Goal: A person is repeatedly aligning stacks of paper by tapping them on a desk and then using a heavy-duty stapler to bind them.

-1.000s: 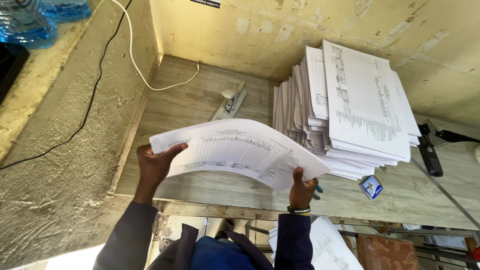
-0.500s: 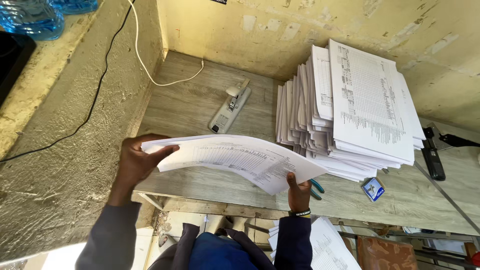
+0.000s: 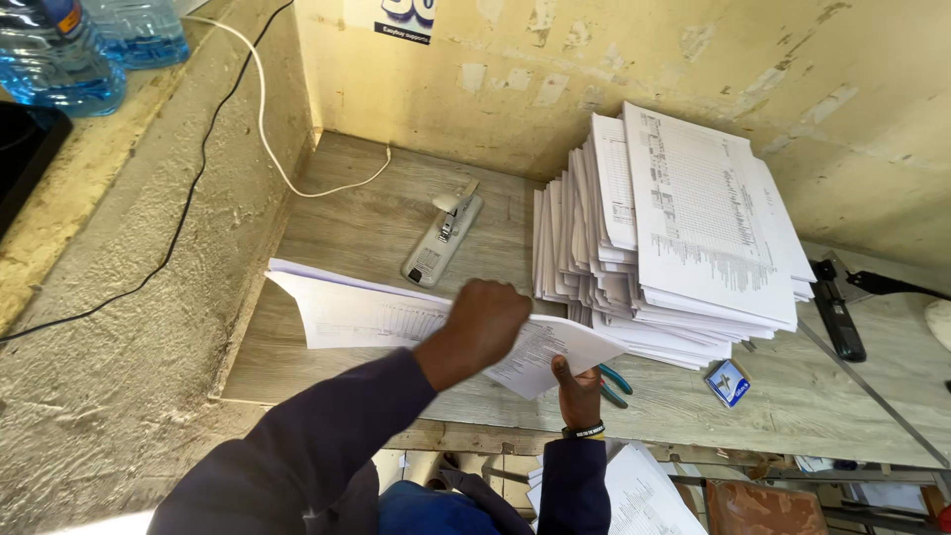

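Right hand (image 3: 580,391) pinches the near corner of a sheaf of printed sheets (image 3: 357,312), propping it above the wooden desk (image 3: 337,213); left hand (image 3: 485,319) lies across the top, seemingly pressing flat, fingers hidden; grey stapler (image 3: 443,240) just beyond; tall paper stack (image 3: 674,233) to the right.

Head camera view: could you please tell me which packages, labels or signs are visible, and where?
Wall sticker: top centre on the yellow wall, dark blue and white, cut off by the frame.
Small box: flat on the table right of the right hand, blue and white.
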